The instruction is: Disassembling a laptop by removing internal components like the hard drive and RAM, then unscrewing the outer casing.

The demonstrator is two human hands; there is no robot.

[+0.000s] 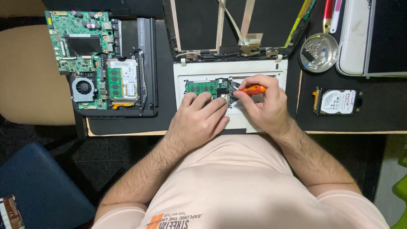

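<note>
A white opened laptop base (254, 70) lies in front of me, its green circuit board (205, 87) exposed in the middle opening. My right hand (265, 104) grips a small orange-handled screwdriver (253, 89), its tip down on the board's right part. My left hand (199, 116) rests flat on the laptop's front, fingers pointing toward the screwdriver tip. The black screen lid (237, 25) lies folded back behind, with ribbon cables across it.
A second dismantled laptop (140, 63) with a green motherboard (78, 38) and fan (83, 87) sits at the left. A metal dish of screws (319, 51), a hard drive (338, 101) and a white device (354, 36) lie at the right. A beige chair (29, 76) stands left.
</note>
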